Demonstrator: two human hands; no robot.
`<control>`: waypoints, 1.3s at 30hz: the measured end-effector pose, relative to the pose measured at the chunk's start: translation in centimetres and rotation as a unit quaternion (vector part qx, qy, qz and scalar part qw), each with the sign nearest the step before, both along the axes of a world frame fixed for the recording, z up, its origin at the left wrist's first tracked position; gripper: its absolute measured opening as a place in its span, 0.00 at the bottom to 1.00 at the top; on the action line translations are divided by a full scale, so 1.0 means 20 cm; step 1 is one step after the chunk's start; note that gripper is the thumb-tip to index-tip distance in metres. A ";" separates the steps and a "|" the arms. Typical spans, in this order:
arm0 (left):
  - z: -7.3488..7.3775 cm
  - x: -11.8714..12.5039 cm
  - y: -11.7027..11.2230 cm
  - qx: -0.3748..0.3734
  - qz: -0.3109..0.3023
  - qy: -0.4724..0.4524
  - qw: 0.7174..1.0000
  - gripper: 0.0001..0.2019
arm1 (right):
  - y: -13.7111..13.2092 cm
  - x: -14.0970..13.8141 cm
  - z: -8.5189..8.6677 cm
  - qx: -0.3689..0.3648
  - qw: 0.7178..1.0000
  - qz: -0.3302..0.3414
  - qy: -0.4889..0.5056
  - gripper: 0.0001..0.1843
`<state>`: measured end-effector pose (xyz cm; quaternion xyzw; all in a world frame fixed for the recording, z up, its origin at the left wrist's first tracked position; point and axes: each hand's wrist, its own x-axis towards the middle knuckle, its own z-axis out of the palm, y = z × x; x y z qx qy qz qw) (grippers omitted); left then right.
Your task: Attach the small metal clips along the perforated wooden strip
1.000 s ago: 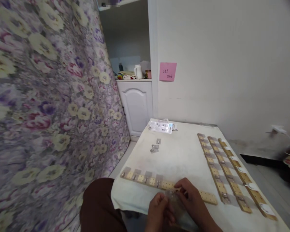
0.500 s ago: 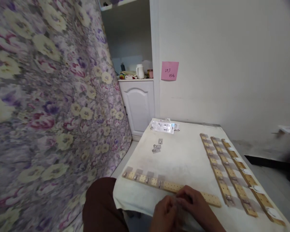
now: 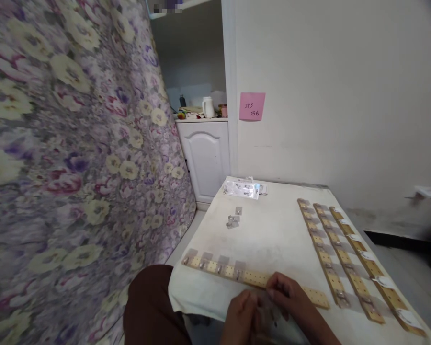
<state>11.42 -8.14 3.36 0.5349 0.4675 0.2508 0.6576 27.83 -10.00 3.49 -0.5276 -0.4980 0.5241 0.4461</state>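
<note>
At the table's near edge, my left hand is closed, with thumb and fingers pinched together. My right hand is close beside it, fingers curled in a pinch over the perforated wooden strip. What they hold is too small and blurred to name; a clear, faint shape shows between them. The strip lies crosswise before me. Small metal pieces on clear square cards sit along its left part. Three loose carded metal pieces lie farther back on the cloth.
On the right, three more wooden strips lie lengthwise, one bearing white cards. A clear package rests at the table's far left. A white wall stands behind, a floral curtain on the left, and my knee beside the table.
My hands have drawn slightly apart, the right one shifting a little to the right. The strip and loose pieces have stayed in place.
</note>
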 end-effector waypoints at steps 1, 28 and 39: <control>-0.01 0.00 0.00 -0.016 0.009 -0.013 1.000 0.24 | 0.01 0.00 0.00 -0.005 1.000 -0.019 0.024 0.13; -0.07 0.14 0.03 -0.158 0.187 -0.114 0.963 0.16 | 0.17 -0.04 -0.09 0.079 0.949 -0.143 -0.271 0.10; -0.09 0.17 0.06 -0.176 0.207 -0.074 0.960 0.10 | 0.19 -0.04 -0.11 0.065 0.939 -0.144 -0.305 0.11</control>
